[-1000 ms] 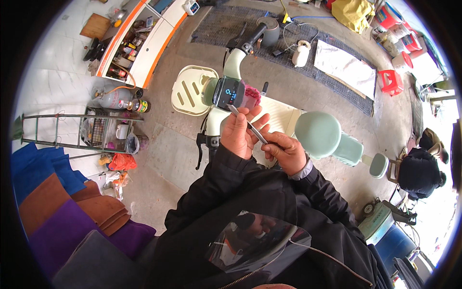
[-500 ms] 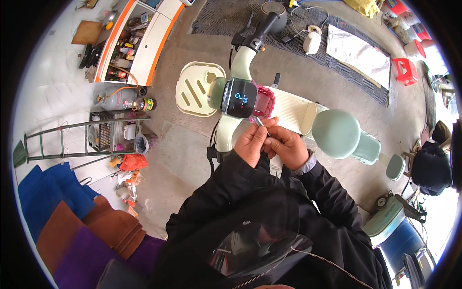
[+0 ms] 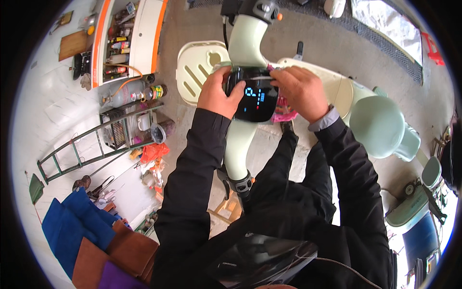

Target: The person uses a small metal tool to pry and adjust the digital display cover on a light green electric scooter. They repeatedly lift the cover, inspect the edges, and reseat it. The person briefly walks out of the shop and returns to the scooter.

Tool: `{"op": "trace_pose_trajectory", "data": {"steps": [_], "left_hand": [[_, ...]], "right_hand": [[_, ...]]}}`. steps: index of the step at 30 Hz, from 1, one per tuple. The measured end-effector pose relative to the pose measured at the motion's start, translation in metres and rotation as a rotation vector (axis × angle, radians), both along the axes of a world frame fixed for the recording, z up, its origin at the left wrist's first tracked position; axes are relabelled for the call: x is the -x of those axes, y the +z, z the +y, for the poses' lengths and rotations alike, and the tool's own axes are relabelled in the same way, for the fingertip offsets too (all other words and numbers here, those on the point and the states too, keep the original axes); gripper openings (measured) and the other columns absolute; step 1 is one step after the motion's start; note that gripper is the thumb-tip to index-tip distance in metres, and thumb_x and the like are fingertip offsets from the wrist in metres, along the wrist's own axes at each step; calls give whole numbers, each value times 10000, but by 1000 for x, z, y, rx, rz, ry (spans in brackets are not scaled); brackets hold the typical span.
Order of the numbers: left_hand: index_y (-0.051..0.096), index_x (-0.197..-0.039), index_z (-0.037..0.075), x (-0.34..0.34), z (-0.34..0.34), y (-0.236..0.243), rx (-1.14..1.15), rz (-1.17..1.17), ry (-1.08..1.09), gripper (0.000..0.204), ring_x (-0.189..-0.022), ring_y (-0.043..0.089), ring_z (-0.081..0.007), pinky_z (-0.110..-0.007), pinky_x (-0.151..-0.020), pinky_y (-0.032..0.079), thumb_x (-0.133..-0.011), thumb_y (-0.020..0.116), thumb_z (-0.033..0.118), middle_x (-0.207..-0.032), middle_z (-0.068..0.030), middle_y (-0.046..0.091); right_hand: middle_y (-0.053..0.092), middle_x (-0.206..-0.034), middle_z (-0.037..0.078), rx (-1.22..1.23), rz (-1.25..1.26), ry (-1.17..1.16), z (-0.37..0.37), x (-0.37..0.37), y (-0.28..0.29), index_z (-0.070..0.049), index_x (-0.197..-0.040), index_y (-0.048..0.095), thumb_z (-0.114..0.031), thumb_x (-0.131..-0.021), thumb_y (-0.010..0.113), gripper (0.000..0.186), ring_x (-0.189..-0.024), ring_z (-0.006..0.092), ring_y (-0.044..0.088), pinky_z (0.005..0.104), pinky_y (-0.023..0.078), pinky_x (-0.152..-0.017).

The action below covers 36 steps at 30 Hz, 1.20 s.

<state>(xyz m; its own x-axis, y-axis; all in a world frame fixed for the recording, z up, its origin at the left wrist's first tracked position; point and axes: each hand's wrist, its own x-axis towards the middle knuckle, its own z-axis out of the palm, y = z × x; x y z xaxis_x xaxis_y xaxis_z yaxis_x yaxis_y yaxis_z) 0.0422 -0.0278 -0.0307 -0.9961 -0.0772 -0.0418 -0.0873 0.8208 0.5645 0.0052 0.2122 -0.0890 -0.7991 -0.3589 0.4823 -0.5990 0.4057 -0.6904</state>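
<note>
An electric scooter's lit black display [image 3: 257, 107] sits in the middle of pale green handlebars [image 3: 239, 149]. My left hand [image 3: 217, 98] grips the display's left edge, its thumb on the screen's side and its fingers behind the rim. At the top right corner my right hand [image 3: 304, 92] is closed in a pinch, knuckles up. A thin silvery strip [image 3: 261, 77] runs from its fingertips across the upper part of the screen; its far end and exact kind are unclear. Just behind the display, a pink woven basket [image 3: 285, 114] shows in part.
A cream slotted front rack [image 3: 192, 72] lies left of the display. The scooter's green seat [image 3: 376, 126] is at right. A metal ladder [image 3: 79, 139], a gas cylinder [image 3: 127, 93] and a cabinet with bottles [image 3: 120, 45] stand along the left wall.
My hands were together below the display, holding a small silvery piece. They have parted and moved up: the left onto the display's edge, the right to its top right corner. My view has come closer.
</note>
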Motion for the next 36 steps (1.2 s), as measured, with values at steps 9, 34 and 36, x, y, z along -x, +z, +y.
{"op": "trace_pose_trajectory", "data": {"steps": [9,34,36], "left_hand": [[692,-1280,2,-7,15,-8,-48,4,180,372,-998,757,-253,-363,-907,582,-998,748,238,-1122,-184,762],[696,-1163,16,-2,23,-10,72,38,196,278,-904,750,-354,-422,-821,594,-979,718,224,-1029,-192,750],[698,-1164,18,-3,24,-10,82,43,193,278,-905,750,-355,-424,-821,593,-979,717,225,-1030,-192,750]], "right_hand": [[704,-997,96,80,30,40,-5,5,-6,-40,-1070,747,-72,-807,820,275,-895,326,692,423,574,-793],[678,-1071,26,96,125,-103,-30,5,-33,-99,-1081,748,-114,-756,743,326,-971,259,674,390,540,-835],[679,-1068,27,103,124,-107,-30,4,-34,-98,-1074,752,-109,-748,750,326,-964,260,674,391,545,-819]]}}
